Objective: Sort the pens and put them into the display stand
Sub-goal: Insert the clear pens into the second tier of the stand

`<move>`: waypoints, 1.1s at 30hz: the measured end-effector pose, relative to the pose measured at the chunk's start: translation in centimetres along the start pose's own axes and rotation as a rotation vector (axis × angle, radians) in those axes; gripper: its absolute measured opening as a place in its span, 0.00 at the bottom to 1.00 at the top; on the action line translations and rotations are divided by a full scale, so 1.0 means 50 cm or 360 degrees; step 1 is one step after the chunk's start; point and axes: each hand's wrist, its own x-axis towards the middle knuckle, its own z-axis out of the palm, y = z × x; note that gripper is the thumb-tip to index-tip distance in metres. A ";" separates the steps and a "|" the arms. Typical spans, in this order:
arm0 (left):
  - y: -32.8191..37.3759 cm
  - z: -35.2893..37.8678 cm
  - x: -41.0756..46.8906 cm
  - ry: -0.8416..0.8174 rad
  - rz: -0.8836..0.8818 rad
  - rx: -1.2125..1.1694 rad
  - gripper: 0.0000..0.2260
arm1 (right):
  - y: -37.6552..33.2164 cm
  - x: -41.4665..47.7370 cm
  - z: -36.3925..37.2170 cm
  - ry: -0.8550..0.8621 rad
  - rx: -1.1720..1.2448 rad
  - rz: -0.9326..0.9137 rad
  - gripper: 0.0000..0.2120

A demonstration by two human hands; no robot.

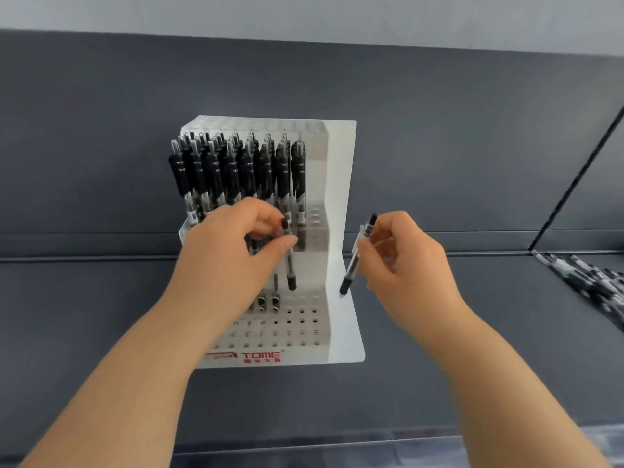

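Observation:
A white stepped display stand (341,204) with rows of holes stands on the dark shelf. Several black pens (236,167) fill its upper tiers. My left hand (233,244) pinches a black pen (289,265) upright over the lower tier, tip end down above the holes. My right hand (401,261) holds another black pen (356,258) tilted, just right of the stand's side wall.
A pile of loose black pens (594,282) lies on the shelf at the far right. The dark grey shelf (101,298) has a back wall behind the stand and a divider line at the upper right.

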 end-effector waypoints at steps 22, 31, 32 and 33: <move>-0.073 0.012 0.076 -0.0016 0.0554 0.0657 0.08 | -0.037 0.056 0.070 -0.0104 -0.0232 -0.0241 0.09; -0.076 0.014 0.079 0.0000 0.0581 0.0638 0.06 | -0.034 0.064 0.070 -0.0124 -0.0224 -0.0233 0.11; -0.077 0.012 0.077 -0.0002 0.0549 0.0621 0.05 | -0.034 0.064 0.071 -0.0131 -0.0220 -0.0230 0.11; -0.078 0.009 0.074 -0.0001 0.0511 0.0606 0.04 | -0.035 0.064 0.071 -0.0137 -0.0219 -0.0230 0.11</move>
